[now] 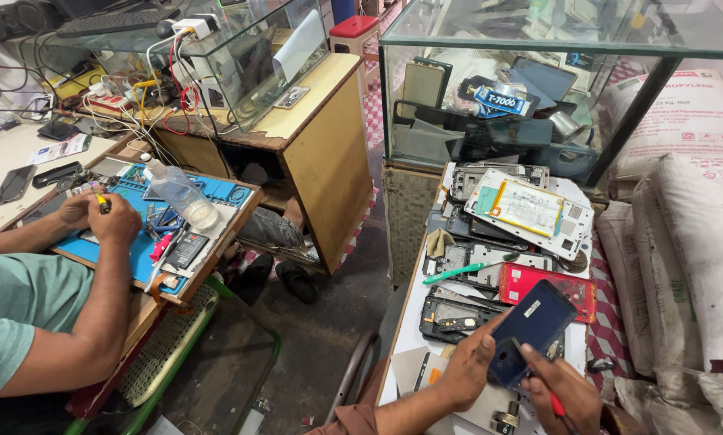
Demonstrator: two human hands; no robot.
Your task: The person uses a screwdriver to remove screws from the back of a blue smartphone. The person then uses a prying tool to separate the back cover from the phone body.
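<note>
dark blue smartphone sits tilted, back panel up, above the cluttered white bench at lower right, just below a red phone shell. head view: left hand clasps the phone's lower edge, thumb pressed on the panel. right hand pinches a red-handled screwdriver, its tip touching the panel near the lower corner. step in hand, by judgement: working the rear cover or a fastener. the next move calls for a steady tip and firm support from the clasping hand. stripped phone frames and a green tool lie beside. at left, a co-worker's hands work over a blue mat.
</note>
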